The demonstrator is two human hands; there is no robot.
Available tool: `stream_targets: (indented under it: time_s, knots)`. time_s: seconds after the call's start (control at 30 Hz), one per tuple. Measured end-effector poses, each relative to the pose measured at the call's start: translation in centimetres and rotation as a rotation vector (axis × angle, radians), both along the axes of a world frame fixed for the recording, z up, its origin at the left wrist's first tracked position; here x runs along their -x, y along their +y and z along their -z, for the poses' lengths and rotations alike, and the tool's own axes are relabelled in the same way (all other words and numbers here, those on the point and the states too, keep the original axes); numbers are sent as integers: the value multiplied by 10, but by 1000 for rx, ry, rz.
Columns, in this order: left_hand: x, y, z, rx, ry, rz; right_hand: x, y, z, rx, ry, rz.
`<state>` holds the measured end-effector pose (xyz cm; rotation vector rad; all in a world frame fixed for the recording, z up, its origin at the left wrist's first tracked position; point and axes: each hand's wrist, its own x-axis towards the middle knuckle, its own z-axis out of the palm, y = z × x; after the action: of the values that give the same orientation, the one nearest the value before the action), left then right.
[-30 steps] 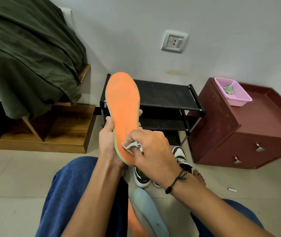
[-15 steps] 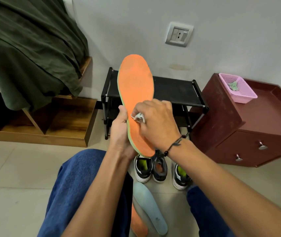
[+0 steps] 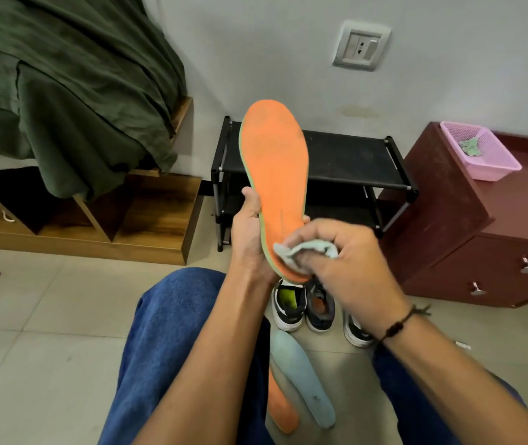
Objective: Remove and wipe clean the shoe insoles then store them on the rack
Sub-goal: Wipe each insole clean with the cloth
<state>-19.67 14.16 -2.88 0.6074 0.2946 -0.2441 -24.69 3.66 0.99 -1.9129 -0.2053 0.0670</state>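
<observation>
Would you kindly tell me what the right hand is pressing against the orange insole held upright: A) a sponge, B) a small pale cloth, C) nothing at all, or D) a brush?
B: the right hand grips a small pale cloth against the lower end of the orange insole, which the left hand holds upright.

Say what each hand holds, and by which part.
The left hand grips the orange insole by its lower edge; the right hand pinches a bunched pale cloth against its heel end.
</observation>
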Motion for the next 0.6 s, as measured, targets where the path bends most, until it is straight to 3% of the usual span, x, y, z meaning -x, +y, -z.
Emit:
stream_targets:
  time_s: [0.13, 0.27, 0.6]
  knots:
    - [-3, -6, 0, 60, -34, -15, -37, -1, -21, 149, -202, 101]
    - [0, -9, -1, 68, -24, 28, -54, 14, -11, 370, -272, 89]
    - [2, -7, 24, 71, 87, -70, 3, 18, 38, 240, -350, 67]
